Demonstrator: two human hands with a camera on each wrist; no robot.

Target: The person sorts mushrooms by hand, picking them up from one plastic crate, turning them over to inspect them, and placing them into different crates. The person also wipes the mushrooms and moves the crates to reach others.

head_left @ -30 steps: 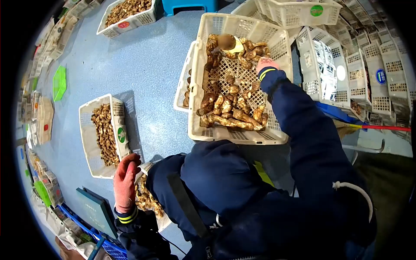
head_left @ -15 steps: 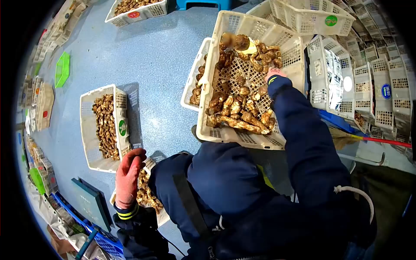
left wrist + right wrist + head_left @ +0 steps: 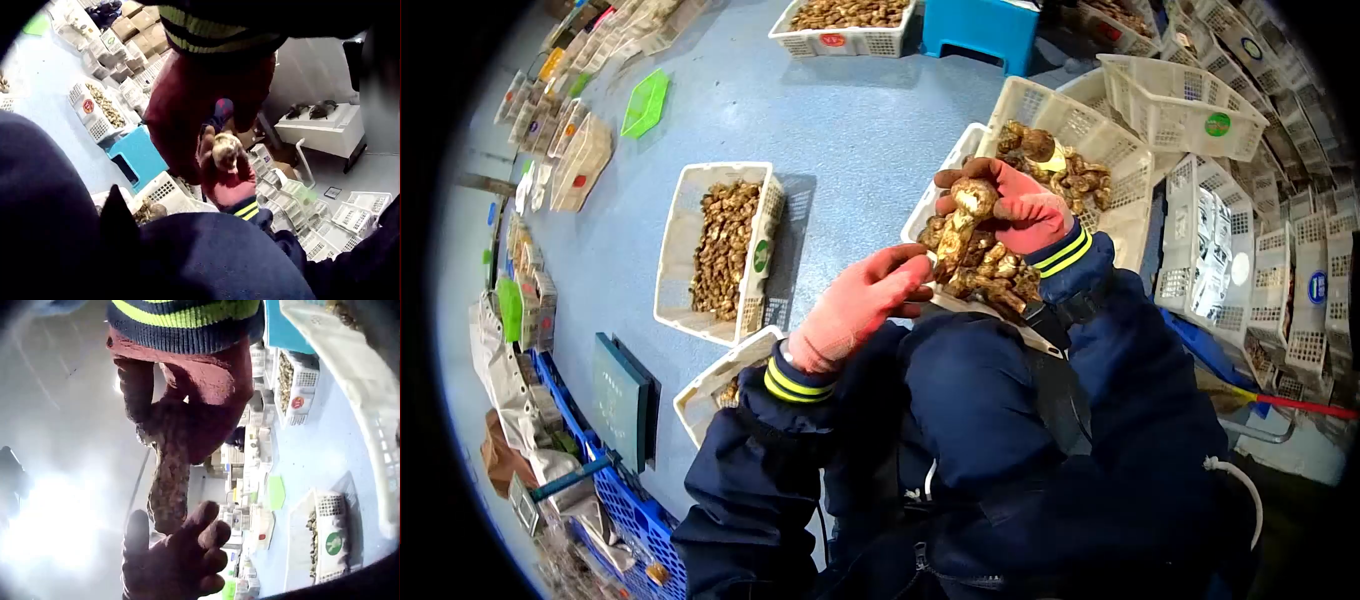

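Labels showed in several places, but their wording could not be read.
A round green label (image 3: 761, 256) with a pale emblem stood on a white perforated plastic crate (image 3: 668, 270); a red oval label (image 3: 832, 40) marked a farther white plastic crate (image 3: 878, 43). A blue oval label (image 3: 1317, 287) marked a stacked white plastic crate (image 3: 1311, 335). Faint marks on a flat dark-teal panel (image 3: 622, 390) stayed illegible.

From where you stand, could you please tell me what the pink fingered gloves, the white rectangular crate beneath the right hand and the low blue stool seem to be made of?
Pink fingered gloves: probably matte fabric, perhaps knitted, from the soft creases.
White rectangular crate: likely moulded plastic, fairly smooth, its walls pierced regularly.
Low blue stool: apparently smooth plastic, given its even colour.
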